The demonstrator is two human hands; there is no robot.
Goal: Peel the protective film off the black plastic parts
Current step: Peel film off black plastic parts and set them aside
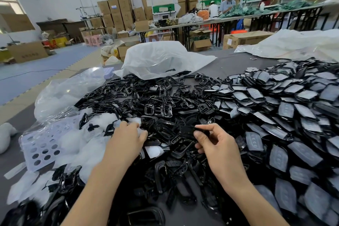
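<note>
Geometry first, since my next command depends on it: the right hand (216, 145) pinches a black part (189, 131) between thumb and curled fingers. The part sticks out of that pinch to the left, its long axis lying roughly level across the view and pointing at the left hand (126, 139). So the free end faces the hand that would do the peeling, with a short stretch of the heap between them. The left hand sits to the lower left of the part, knuckles up, fingers bent down onto the pale film scraps (73, 145). I cannot tell from here whether it pinches a scrap or merely rests on them. I also cannot make out whether the held part carries film, because it reads as plain dark against a dark heap. My judgement is that the left hand is nearer the part's free end and would have to come across to the right and slightly up to meet it, while the right hand only has to hold firm. The supply of filmed parts (293, 115) lies to the right of the right hand, and the bare frames (156, 104) lie beyond both hands. I judge that fresh stock is a right-hand reach and scrap a left-hand drop.
</note>
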